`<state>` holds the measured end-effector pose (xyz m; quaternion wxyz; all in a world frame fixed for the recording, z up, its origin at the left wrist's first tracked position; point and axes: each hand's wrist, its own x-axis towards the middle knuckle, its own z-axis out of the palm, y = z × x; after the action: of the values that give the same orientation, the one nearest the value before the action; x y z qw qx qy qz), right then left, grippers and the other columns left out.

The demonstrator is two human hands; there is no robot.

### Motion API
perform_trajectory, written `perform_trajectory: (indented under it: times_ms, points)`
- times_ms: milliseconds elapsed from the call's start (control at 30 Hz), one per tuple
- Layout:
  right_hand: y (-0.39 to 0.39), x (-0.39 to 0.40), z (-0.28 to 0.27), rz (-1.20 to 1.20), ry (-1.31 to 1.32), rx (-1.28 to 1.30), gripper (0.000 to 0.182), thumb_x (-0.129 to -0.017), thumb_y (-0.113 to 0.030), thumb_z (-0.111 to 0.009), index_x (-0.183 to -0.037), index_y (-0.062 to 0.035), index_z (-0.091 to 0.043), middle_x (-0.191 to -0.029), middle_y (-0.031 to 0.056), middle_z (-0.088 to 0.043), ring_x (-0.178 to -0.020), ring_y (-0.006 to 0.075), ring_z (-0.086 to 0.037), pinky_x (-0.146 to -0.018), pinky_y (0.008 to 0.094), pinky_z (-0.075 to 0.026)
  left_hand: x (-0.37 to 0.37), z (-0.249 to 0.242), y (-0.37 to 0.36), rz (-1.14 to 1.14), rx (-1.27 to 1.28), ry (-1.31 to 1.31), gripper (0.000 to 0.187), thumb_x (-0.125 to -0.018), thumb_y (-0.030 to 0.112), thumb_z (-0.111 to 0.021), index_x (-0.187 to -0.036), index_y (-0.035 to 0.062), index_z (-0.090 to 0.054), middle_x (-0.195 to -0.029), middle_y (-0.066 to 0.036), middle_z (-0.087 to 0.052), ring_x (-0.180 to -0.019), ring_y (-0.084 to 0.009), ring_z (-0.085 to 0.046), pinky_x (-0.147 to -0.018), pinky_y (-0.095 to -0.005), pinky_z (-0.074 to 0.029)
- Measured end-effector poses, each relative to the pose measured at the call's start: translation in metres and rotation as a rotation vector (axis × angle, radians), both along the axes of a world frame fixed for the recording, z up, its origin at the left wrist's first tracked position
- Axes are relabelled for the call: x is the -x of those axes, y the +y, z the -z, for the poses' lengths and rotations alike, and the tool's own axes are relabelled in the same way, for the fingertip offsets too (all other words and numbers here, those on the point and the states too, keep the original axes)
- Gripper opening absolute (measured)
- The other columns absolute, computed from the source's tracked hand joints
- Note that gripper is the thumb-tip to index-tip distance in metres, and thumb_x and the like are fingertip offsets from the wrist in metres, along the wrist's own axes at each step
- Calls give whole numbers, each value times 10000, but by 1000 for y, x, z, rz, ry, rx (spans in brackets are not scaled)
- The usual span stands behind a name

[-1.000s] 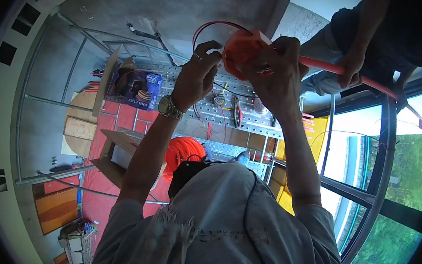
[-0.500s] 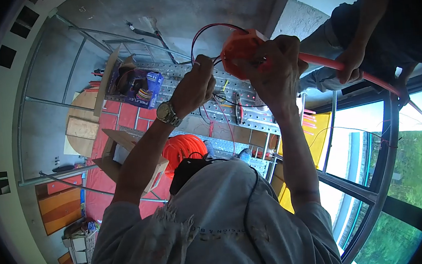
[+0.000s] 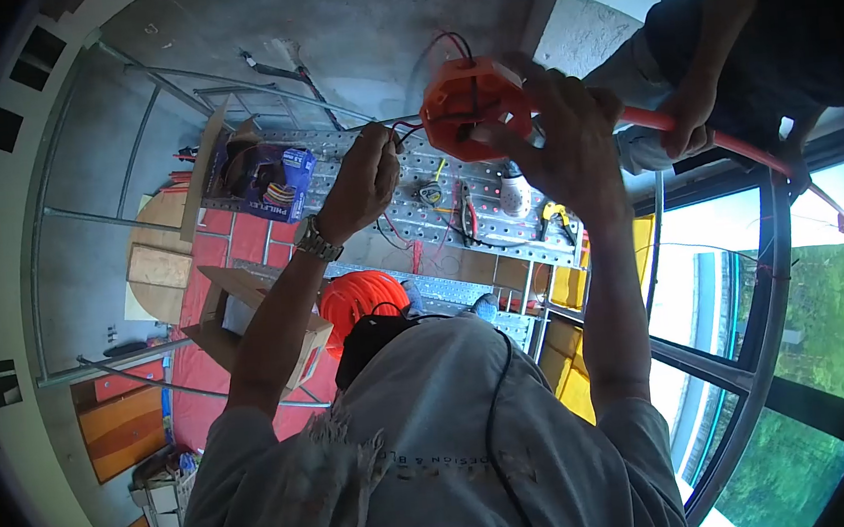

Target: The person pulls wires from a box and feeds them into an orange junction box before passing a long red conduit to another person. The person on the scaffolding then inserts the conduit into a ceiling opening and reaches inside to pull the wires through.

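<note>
An orange octagonal box (image 3: 448, 139) hangs at the upper middle, its open side showing, with dark and red wires looping at its top and leaving its left side. My left hand (image 3: 365, 180) is closed on the ends of these wires, left of the box. My right hand (image 3: 564, 141) is at the right side of the box with its fingers spread, the thumb near the opening. An orange conduit (image 3: 648, 117) runs from behind my right hand to the right. Below the box, red-handled pliers (image 3: 468, 214) and a white bottle (image 3: 514, 195) are on the perforated metal platform (image 3: 416, 189).
A co-worker's hand (image 3: 688, 120) grips the conduit at the right. Yellow-handled pliers (image 3: 556, 220) lie on the platform. At the left are a box with a blue label (image 3: 282, 183), an open carton (image 3: 277, 321) and an orange coil (image 3: 360, 301). Metal scaffold tubes (image 3: 87, 216) stand behind.
The octagonal box now shows more of its open side. My right hand has opened its fingers from around it. The wire loop at the top is smaller, and my left hand has shifted slightly left.
</note>
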<state>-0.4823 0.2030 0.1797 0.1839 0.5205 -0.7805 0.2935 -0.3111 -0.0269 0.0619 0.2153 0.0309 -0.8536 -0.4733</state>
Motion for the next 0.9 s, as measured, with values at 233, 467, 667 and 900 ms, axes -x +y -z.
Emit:
perform_trajectory:
  times_ms: [233, 467, 667, 900]
  points:
    - [-10, 3, 10, 71, 24, -28, 670, -881, -615, -757, -1329, -131, -639, -1000, 76, -755, -958, 247, -685, -1001, 491, -333, 1, 4, -10, -70, 328, 149, 98, -1101, 95, -449, -1038, 24, -475, -872, -99, -534, -663, -152, -508, -657, -340, -475]
    - [-11, -1, -3, 93, -32, -36, 599, -910, -587, -734, -1274, -114, -690, -978, 70, -762, -945, 208, -674, -961, 460, -333, 10, -20, -9, 183, -481, -47, 238, -1062, 142, -577, -1232, 44, -443, -1046, -102, -615, -783, -129, -611, -668, -272, -505]
    - [-14, 4, 6, 90, -4, 30, 444, -973, -476, -692, -1237, -119, -701, -967, 43, -766, -907, 200, -656, -932, 456, -328, 40, -69, 5, 203, -397, -40, 598, -1016, 339, -699, -1444, 36, -409, -1173, -140, -654, -780, -145, -670, -663, -262, -533]
    - [-19, 6, 18, 153, 3, 52, 359, -981, -457, -670, -1179, -158, -696, -924, 49, -721, -946, 235, -680, -943, 540, -331, 68, -57, 26, -112, -21, 113, 520, -974, 399, -753, -1251, -5, -577, -1034, -135, -725, -839, -189, -722, -724, -321, -571]
